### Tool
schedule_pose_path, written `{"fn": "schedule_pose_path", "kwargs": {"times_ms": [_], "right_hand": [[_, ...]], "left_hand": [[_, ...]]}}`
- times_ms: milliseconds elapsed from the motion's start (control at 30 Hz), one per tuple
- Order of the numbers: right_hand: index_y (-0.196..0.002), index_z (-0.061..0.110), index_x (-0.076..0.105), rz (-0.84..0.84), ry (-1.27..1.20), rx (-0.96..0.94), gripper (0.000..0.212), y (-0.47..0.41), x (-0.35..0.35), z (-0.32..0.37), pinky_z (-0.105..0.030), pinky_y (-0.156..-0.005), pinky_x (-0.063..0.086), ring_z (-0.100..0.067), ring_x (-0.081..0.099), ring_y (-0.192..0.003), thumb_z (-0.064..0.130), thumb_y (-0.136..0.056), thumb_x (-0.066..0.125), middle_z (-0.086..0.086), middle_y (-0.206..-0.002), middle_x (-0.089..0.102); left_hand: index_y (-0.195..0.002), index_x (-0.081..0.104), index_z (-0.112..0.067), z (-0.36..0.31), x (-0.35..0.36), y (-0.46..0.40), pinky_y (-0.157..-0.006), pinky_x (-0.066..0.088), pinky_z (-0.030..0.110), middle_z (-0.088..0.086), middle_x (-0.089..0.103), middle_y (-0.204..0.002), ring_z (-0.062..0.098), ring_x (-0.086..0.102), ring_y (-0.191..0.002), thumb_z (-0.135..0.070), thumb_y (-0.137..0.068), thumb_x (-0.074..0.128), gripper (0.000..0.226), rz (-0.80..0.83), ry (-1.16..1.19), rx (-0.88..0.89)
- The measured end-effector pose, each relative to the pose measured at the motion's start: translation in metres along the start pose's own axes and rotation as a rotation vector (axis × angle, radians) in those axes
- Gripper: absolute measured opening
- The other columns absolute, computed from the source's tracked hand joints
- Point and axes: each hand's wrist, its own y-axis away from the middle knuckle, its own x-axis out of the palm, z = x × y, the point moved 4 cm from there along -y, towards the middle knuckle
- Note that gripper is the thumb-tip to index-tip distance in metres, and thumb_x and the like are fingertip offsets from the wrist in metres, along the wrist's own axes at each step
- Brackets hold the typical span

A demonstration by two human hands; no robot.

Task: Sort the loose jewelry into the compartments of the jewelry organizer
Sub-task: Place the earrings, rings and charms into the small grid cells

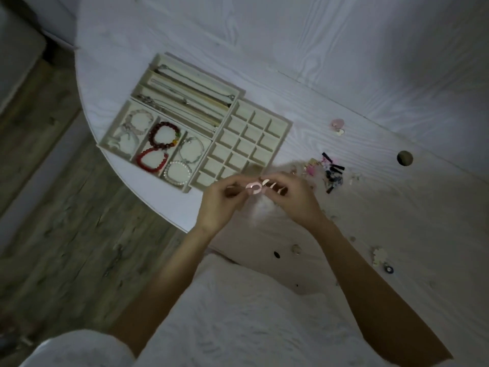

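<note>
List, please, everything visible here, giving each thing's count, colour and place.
Jewelry organizer: one, beige, left part of table.
Chain necklaces: several, silvery, long compartments.
Bead bracelets: two, red, middle bracelet compartment.
Pearl bracelet: one, white, compartment right of the red ones.
Pale bracelets: a few, whitish, leftmost compartment.
Small grid compartments: many, beige, seemingly unfilled.
Loose jewelry pile: count unclear, pink and black, right of organizer.
Table: one, white woodgrain.
Ring-shaped piece: one, pink, pinched by both hands.
Left hand; right hand.
</note>
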Motion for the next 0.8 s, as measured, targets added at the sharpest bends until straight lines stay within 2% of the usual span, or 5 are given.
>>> {"fn": "schedule_pose_path", "kwargs": {"times_ms": [100, 267, 567, 667, 800], "right_hand": [[-0.114, 0.013, 0.066, 0.113, -0.030, -0.021, 0.030, -0.017, 0.029, 0.018, -0.016, -0.079, 0.047, -0.006, 0.062, -0.091, 0.010, -0.084, 0.069, 0.002, -0.105, 0.067], [-0.103, 0.019, 0.069, 0.298, -0.086, 0.073, 0.026, -0.044, 0.072, 0.040, -0.022, -0.088, 0.049, -0.009, 0.062, -0.098, 0.006, -0.081, 0.071, 0.007, -0.101, 0.066], [-0.102, 0.011, 0.070, 0.116, 0.233, -0.206, 0.024, -0.054, 0.106, 0.051, -0.030, -0.080, 0.052, -0.016, 0.062, -0.087, 0.001, -0.081, 0.068, -0.003, -0.100, 0.067], [-0.107, 0.009, 0.068, 0.047, 0.252, -0.242, 0.029, -0.049, 0.100, 0.047, -0.021, -0.086, 0.049, -0.017, 0.059, -0.101, -0.004, -0.082, 0.064, -0.005, -0.112, 0.062], [-0.103, 0.008, 0.068, -0.061, 0.319, -0.260, 0.024, -0.040, 0.082, 0.035, -0.034, -0.084, 0.052, -0.020, 0.056, -0.100, -0.003, -0.083, 0.062, -0.005, -0.109, 0.059]], "left_hand": [[-0.100, 0.070, -0.015, 0.022, -0.028, 0.005, -0.077, 0.050, 0.020, -0.007, 0.071, -0.092, 0.004, 0.066, -0.084, -0.014, -0.081, 0.074, 0.019, -0.130, 0.026, -0.123], [-0.087, 0.070, -0.025, 0.037, -0.071, 0.009, -0.069, 0.054, 0.026, -0.013, 0.070, -0.086, 0.000, 0.064, -0.075, -0.021, -0.081, 0.074, 0.008, -0.334, -0.375, -0.016], [-0.098, 0.072, -0.010, 0.059, -0.088, 0.005, -0.080, 0.050, 0.030, 0.004, 0.068, -0.103, 0.024, 0.061, -0.092, -0.006, -0.085, 0.063, 0.017, -0.314, -0.746, 0.327], [-0.104, 0.070, -0.009, 0.065, -0.094, 0.015, -0.084, 0.043, 0.028, 0.005, 0.067, -0.105, 0.025, 0.055, -0.095, -0.010, -0.086, 0.054, 0.025, -0.339, -0.827, 0.333], [-0.104, 0.069, -0.011, 0.064, -0.103, 0.026, -0.073, 0.043, 0.031, 0.008, 0.062, -0.098, 0.024, 0.050, -0.087, -0.018, -0.087, 0.050, 0.027, -0.371, -0.870, 0.273]]}}
